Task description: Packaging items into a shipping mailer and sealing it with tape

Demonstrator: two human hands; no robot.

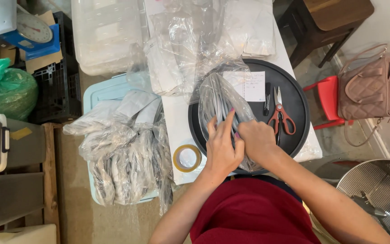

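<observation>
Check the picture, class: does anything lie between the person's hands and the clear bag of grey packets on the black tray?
Nothing visible does. The left hand and right hand already rest on the bag. The scissors lie apart, to the right on the tray.
</observation>
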